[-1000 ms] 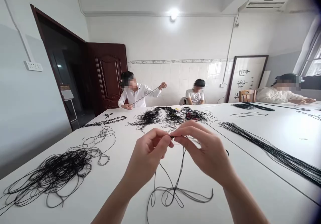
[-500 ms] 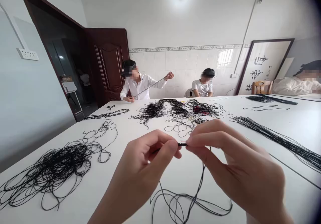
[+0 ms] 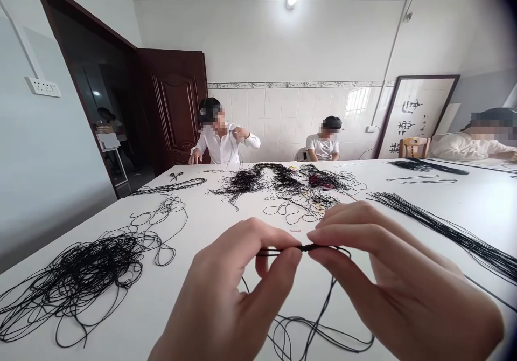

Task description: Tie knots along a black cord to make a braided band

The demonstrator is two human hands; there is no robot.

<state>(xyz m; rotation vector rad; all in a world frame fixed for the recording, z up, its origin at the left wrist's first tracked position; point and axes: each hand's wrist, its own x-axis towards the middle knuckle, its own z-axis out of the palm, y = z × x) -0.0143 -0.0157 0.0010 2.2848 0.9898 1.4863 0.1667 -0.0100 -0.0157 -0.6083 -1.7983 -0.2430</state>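
Note:
A short braided stretch of black cord [image 3: 307, 248] runs between my two hands, above the white table. My left hand [image 3: 238, 291] pinches its left end between thumb and forefinger, with thin strands showing behind the thumb. Thumb and fingertips of my right hand [image 3: 388, 275] press on the right end, close to the left fingertips. Loose cord strands [image 3: 323, 328] hang from the right side and lie in loops on the table below my hands.
On the left of the white table [image 3: 161, 291] lies a tangled black cord pile [image 3: 92, 266]. Farther back are scissors [image 3: 176, 176] and more tangled cords [image 3: 283, 180]. A straight cord bundle [image 3: 448, 223] lies right. A person in a white shirt [image 3: 222, 140] and two others sit beyond.
Both hands have shifted slightly right and down, and their fingertips are closer together on the braid. The person in the white shirt has drawn the raised hand in to the chest.

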